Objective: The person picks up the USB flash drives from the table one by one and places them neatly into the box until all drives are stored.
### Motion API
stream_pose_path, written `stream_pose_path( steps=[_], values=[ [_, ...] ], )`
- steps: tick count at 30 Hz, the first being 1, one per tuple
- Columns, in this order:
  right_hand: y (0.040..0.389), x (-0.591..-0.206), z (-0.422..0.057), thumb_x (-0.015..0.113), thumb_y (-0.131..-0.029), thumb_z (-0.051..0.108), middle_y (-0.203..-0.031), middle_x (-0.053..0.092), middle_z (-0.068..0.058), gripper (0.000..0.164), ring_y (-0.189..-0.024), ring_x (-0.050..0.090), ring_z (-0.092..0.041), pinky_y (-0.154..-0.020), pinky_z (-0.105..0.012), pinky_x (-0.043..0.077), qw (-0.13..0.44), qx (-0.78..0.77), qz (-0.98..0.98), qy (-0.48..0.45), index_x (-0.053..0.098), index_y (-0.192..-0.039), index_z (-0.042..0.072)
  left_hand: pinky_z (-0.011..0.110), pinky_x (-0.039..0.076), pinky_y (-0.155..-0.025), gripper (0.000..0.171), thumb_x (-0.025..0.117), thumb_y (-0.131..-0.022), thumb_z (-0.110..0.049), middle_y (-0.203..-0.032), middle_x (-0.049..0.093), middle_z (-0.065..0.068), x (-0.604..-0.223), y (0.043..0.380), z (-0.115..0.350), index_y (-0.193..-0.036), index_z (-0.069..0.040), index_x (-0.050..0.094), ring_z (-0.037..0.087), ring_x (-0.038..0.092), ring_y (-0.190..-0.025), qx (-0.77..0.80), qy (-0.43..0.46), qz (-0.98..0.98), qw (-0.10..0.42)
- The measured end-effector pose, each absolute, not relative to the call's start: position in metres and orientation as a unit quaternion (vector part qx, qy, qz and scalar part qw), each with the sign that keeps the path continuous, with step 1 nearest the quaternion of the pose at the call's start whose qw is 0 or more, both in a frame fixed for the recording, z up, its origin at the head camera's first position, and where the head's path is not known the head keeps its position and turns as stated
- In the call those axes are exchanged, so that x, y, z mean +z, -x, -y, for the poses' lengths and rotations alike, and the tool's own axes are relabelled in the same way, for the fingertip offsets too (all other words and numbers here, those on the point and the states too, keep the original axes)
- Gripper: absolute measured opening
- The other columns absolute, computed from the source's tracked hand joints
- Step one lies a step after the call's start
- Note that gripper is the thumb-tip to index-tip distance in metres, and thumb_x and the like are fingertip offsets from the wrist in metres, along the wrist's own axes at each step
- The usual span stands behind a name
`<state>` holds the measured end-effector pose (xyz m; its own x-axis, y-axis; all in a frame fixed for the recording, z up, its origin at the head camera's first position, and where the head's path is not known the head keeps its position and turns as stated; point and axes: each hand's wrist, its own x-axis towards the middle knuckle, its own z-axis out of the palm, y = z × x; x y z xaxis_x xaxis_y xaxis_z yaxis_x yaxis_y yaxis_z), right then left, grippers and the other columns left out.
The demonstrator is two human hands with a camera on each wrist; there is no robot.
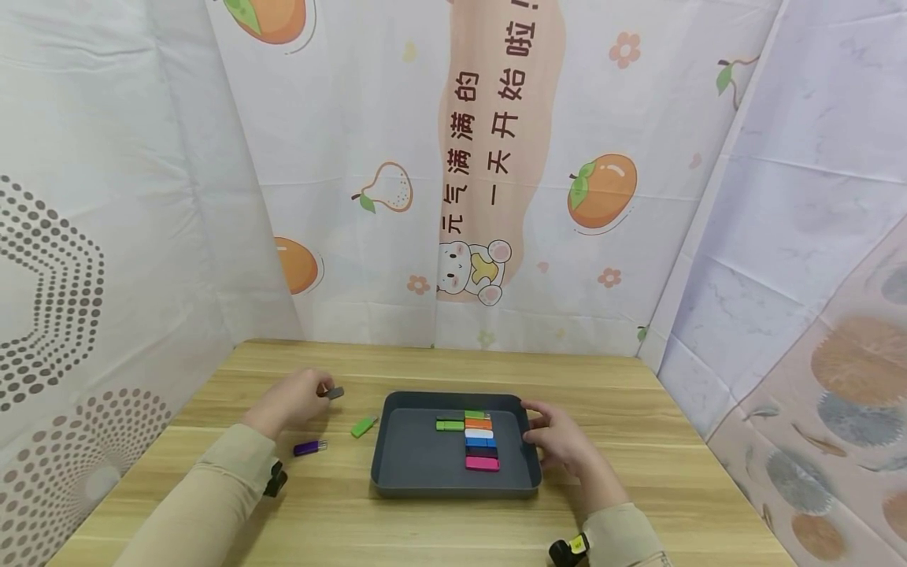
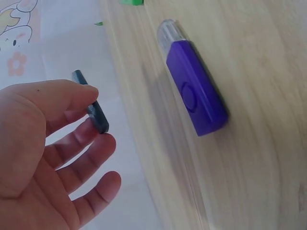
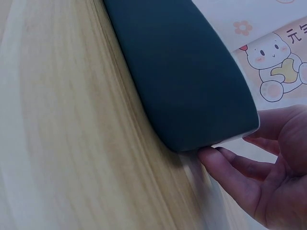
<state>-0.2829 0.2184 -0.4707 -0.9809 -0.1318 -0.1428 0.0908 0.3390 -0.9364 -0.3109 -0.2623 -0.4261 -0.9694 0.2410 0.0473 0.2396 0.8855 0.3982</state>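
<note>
My left hand pinches a dark grey USB stick between thumb and fingers, above the table's left part. In the left wrist view the stick is seen edge-on, its middle behind the thumb tip. Below that hand lies a purple USB stick with a clear cap, and a green USB stick rests nearer the tray. At the right wall of the dark grey tray, my right hand grips the rim near the far corner. Its fingertips meet the tray's outer side.
Inside the tray, a column of USB sticks runs from green through orange, white, blue and dark to pink. Left of its top lie a second green stick and a dark one. Printed curtains enclose the wooden table.
</note>
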Motion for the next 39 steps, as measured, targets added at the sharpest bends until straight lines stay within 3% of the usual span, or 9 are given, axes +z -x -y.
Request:
stream_pose_path(
  steps=[9,18,24,39],
  values=[
    [0.282,-0.470,-0.218,0.064,-0.090,-0.007,-0.129,0.057,-0.026,0.065,-0.098,0.064,-0.034,-0.057,-0.052,0.060,0.099,-0.576,-0.811,0.014,0.050,-0.150,0.011,0.035,0.048,-0.064,0.016,0.069,-0.091,-0.009,-0.097,0.065,0.008,-0.421,0.314,0.254,-0.107,-0.007,0.071,0.021,0.056,-0.077,0.223,-0.124,-0.966,-0.029],
    [0.283,-0.469,-0.220,0.064,-0.091,-0.006,-0.130,0.056,-0.028,0.065,-0.098,0.064,-0.034,-0.058,-0.051,0.060,0.099,-0.574,-0.813,0.018,0.048,-0.151,0.010,0.039,0.051,-0.070,0.017,0.073,-0.091,-0.013,-0.103,0.066,0.009,-0.411,0.312,0.237,-0.107,-0.010,0.074,0.021,0.060,-0.083,0.212,-0.153,-0.960,-0.101],
    [0.282,-0.470,-0.219,0.064,-0.090,-0.007,-0.128,0.058,-0.025,0.064,-0.095,0.065,-0.032,-0.057,-0.051,0.060,0.096,-0.576,-0.812,0.016,0.050,-0.150,0.011,0.035,0.049,-0.065,0.019,0.071,-0.092,-0.013,-0.101,0.066,0.006,-0.408,0.310,0.231,-0.110,-0.009,0.074,0.018,0.058,-0.077,0.222,-0.169,-0.950,-0.138],
    [0.283,-0.470,-0.219,0.063,-0.090,-0.007,-0.128,0.058,-0.026,0.064,-0.094,0.065,-0.032,-0.057,-0.052,0.060,0.099,-0.576,-0.812,0.020,0.050,-0.150,0.011,0.033,0.051,-0.066,0.015,0.075,-0.089,-0.011,-0.099,0.066,0.005,-0.408,0.306,0.218,-0.103,-0.010,0.075,0.016,0.060,-0.078,0.228,-0.200,-0.942,-0.146]
  ],
)
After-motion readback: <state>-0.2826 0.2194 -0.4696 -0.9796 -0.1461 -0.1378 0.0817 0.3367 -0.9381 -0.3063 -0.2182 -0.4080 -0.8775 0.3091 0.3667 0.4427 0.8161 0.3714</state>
